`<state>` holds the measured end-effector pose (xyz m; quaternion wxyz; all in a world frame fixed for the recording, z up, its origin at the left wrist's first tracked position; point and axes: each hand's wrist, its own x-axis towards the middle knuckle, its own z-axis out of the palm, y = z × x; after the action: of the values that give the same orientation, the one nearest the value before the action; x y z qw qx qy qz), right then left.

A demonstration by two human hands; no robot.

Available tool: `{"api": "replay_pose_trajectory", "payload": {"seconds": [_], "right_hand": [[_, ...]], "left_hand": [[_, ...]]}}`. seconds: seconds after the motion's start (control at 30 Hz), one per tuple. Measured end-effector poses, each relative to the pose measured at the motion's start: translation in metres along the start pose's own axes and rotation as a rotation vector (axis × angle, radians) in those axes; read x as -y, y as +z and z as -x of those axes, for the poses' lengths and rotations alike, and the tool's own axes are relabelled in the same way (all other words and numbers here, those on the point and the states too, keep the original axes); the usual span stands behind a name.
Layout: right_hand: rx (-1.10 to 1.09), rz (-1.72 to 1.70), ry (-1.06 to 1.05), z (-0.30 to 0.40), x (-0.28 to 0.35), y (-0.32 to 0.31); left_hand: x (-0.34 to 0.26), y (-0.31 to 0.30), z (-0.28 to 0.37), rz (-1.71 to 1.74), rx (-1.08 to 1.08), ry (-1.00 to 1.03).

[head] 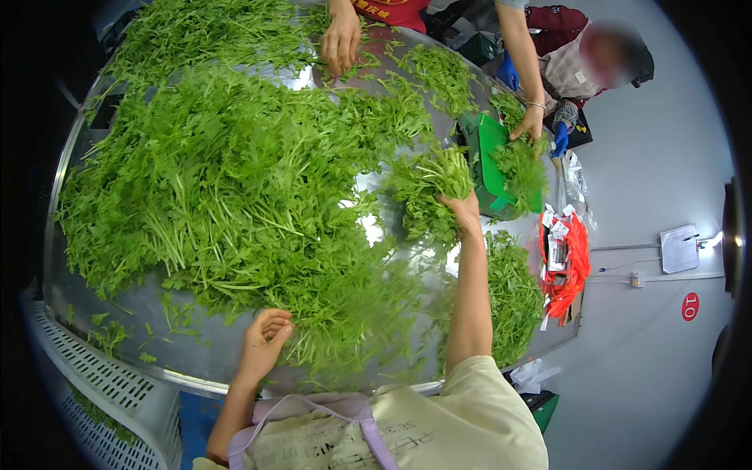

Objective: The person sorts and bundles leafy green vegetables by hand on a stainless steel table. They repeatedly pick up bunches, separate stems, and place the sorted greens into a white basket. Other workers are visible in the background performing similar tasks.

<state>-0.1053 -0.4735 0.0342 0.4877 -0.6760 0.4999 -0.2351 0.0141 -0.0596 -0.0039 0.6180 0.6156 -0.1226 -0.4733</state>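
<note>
My right hand point(464, 210) grips a bunch of leafy greens point(429, 176), its pale cut stems turned up. The bunch is just left of a green plastic tray point(489, 155), above the metal table. My left hand point(264, 343) rests low at the near edge of a broad pile of loose greens point(235, 176). Its fingers are half curled and nothing shows in them. A co-worker's hand point(531, 124) is at a clump of greens point(520, 167) over the green tray. Some greens near my body are blurred.
Across the metal table point(194, 346), another co-worker's hand point(342, 44) touches stray sprigs. More greens point(514, 299) lie right of my forearm. Red-orange tag strips point(567, 264) hang at the right edge. A white slotted crate point(111, 382) stands lower left. A gloved person point(564, 76) works upper right.
</note>
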Motion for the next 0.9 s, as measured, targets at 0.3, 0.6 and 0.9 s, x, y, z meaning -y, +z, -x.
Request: {"api": "replay_pose_trajectory", "payload": {"seconds": [0.3,0.6,0.9], "right_hand": [[-0.018,0.001,-0.072,0.007,0.039,-0.092],[0.091,-0.655,-0.051,-0.032,0.087,-0.175],[-0.315,0.119,-0.36,-0.138,0.068,-0.239]], "left_hand": [[0.007,0.001,-0.01,-0.008,0.006,-0.021],[0.008,0.0,-0.015,0.032,0.003,-0.041],[0.006,0.0,-0.019,-0.009,0.016,-0.075]]}}
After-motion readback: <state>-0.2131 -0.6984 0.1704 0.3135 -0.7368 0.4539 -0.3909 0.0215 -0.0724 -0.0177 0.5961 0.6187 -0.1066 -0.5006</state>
